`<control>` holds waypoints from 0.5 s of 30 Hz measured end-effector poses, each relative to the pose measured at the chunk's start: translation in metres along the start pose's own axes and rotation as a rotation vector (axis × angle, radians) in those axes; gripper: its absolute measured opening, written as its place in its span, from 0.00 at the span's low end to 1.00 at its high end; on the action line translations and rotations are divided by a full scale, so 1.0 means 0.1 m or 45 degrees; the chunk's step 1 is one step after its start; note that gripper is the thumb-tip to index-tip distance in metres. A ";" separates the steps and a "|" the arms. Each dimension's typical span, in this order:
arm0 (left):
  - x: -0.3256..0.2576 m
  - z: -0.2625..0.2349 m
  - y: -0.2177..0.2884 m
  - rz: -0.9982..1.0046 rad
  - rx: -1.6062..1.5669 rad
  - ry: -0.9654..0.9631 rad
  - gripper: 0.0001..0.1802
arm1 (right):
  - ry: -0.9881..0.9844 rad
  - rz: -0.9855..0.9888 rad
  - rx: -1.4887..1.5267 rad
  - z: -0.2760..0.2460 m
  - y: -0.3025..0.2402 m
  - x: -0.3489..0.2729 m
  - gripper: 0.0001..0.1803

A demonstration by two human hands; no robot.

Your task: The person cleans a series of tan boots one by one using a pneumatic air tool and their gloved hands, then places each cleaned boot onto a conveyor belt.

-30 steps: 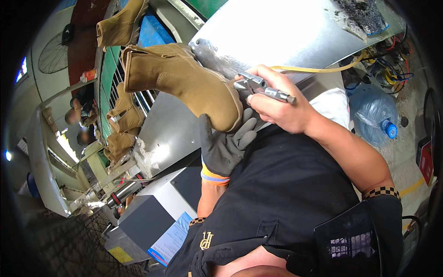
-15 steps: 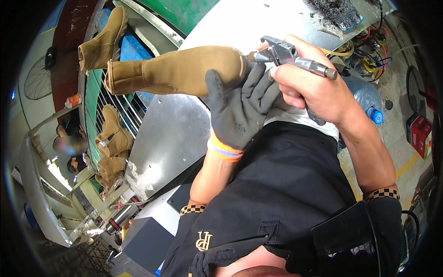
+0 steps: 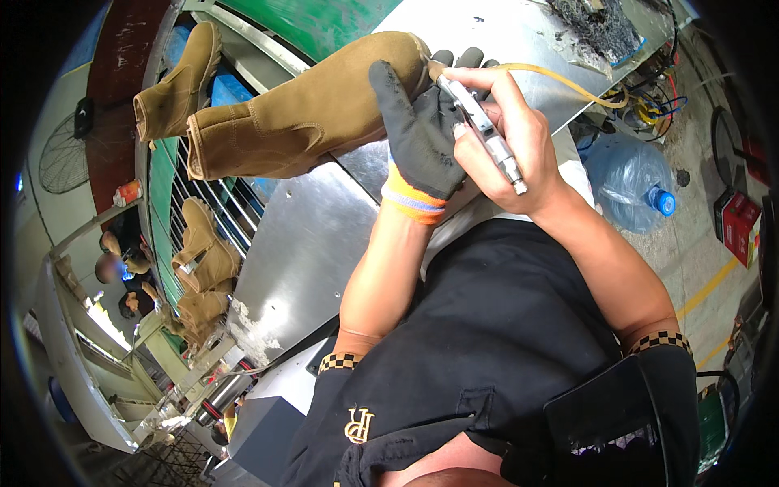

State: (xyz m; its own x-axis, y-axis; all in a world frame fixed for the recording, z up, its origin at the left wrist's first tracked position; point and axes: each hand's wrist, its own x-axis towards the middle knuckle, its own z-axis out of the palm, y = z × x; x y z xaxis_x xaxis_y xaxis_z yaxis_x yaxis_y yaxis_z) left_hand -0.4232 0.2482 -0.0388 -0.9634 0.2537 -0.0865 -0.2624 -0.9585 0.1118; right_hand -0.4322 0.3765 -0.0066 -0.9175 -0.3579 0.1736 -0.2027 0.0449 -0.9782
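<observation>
A tan pull-on boot (image 3: 300,109) lies on its side, with its shaft opening to the left and its foot end to the right. My left hand (image 3: 422,130), in a dark grey work glove with an orange cuff, supports the foot end. Its thumb lies against the boot's near side, while its fingers reach behind the end. Bare, my right hand (image 3: 519,142) is wrapped round a silver gun-shaped tool (image 3: 479,118). The tool's pale brown tip meets the boot's end edge, close to my gloved fingers. Whatever lies under the boot is hidden.
A metal-topped table (image 3: 300,252) spans the middle. More tan boots, one upright boot (image 3: 180,85) among them, stand at the left by a wire rack (image 3: 231,191). A yellow hose (image 3: 560,77) curves right. A plastic water bottle (image 3: 629,183) sits on the floor.
The boot's foot end has risen away from me and turned. My left hand has moved up with it. My right hand has swung the tool leftward, and its back end now points toward me.
</observation>
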 end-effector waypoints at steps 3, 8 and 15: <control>0.08 -0.01 0.01 0.131 0.343 0.209 0.55 | 0.027 -0.031 -0.033 0.01 0.04 0.06 0.24; 0.07 0.02 0.05 0.154 0.801 0.387 0.55 | 0.025 -0.030 -0.055 0.04 0.05 -0.03 0.24; -0.70 0.82 0.87 0.268 2.608 0.162 0.31 | 0.041 -0.048 0.044 -0.06 0.23 0.06 0.21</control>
State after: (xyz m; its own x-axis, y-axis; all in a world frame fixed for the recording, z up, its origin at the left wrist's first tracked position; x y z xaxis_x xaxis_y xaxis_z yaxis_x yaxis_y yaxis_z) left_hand -0.3827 0.1573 0.0577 -0.9957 0.0881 0.0296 0.0743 0.5630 0.8231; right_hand -0.4446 0.3807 -0.0272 -0.9200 -0.3286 0.2138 -0.2261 -0.0007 -0.9741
